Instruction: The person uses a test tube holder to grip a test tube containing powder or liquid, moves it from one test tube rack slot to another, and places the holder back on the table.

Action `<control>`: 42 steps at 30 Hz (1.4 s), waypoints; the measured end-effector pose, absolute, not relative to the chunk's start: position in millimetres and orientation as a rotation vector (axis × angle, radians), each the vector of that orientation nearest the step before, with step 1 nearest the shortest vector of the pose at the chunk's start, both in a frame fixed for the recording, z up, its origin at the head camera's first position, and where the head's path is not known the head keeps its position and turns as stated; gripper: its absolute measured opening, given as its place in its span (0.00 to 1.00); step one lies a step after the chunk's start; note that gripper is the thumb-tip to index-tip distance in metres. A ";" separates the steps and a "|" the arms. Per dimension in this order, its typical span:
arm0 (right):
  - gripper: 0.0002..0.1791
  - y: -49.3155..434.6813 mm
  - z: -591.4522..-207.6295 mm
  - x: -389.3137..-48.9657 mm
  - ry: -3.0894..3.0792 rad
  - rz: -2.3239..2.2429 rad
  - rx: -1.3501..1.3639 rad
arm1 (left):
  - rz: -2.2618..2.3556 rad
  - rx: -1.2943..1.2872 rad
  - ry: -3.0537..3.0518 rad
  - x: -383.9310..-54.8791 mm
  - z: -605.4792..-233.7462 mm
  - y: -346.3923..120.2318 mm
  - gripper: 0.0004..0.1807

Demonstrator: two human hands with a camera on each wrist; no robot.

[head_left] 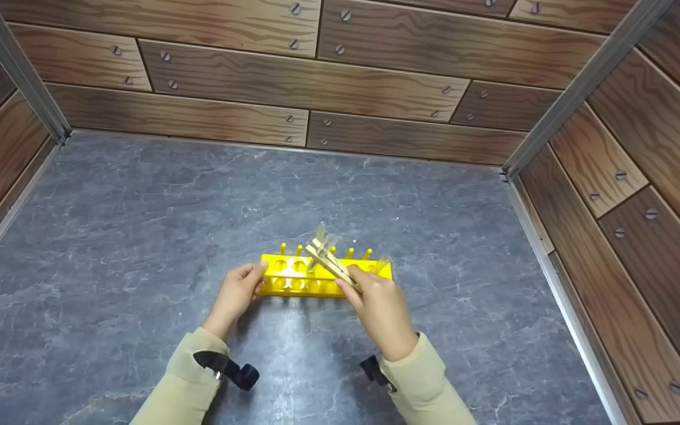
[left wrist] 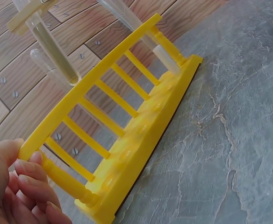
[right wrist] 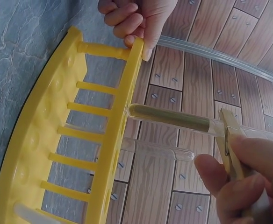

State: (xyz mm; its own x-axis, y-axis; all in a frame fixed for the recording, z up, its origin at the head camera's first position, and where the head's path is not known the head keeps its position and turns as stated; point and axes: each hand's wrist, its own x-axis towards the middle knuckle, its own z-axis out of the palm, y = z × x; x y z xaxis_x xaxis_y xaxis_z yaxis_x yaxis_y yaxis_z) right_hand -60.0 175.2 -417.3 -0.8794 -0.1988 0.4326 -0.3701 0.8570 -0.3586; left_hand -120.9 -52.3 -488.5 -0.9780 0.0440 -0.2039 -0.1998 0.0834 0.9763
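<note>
A yellow test tube rack [head_left: 284, 275] stands on the grey surface, with a row of pegs along its back. My left hand [head_left: 237, 295] pinches the left end of its top rail between thumb and fingers. In my right hand [head_left: 384, 307] is a wooden test tube holder [head_left: 333, 265], gripped by its handles. Its wooden jaws clasp a glass test tube [right wrist: 169, 116] containing yellow-green liquid. That tube tilts, its rounded bottom right at the rack's top rail. Behind the rail, an empty-looking tube [right wrist: 160, 149] points its rounded end upward.
Another test tube [left wrist: 164, 58] with white contents stands in the rack's right end. Wood-patterned walls [head_left: 228, 65] with grey metal corner posts [head_left: 588, 82] enclose the marbled grey surface [head_left: 139, 236]. Black camera mounts [head_left: 228, 369] are strapped at both sleeves.
</note>
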 end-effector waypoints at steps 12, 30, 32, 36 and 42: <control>0.08 172.5 -419.4 -62.2 -2.619 0.671 0.431 | 1.993 -0.180 2.184 -126.5 -505.0 -52.7 0.20; 0.09 168.1 -423.1 -65.9 -2.663 0.640 0.461 | 1.991 -0.196 2.198 -126.3 -504.4 -51.4 0.20; 0.09 167.6 -424.0 -66.2 -2.670 0.643 0.465 | 1.993 -0.196 2.194 -126.4 -504.5 -51.6 0.20; 0.08 167.1 -425.8 -68.0 -2.659 0.638 0.474 | 1.998 -0.202 2.195 -126.6 -504.6 -51.7 0.20; 0.08 166.8 -429.3 -70.7 -2.639 0.588 0.501 | 2.016 -0.199 2.184 -126.9 -505.7 -52.3 0.20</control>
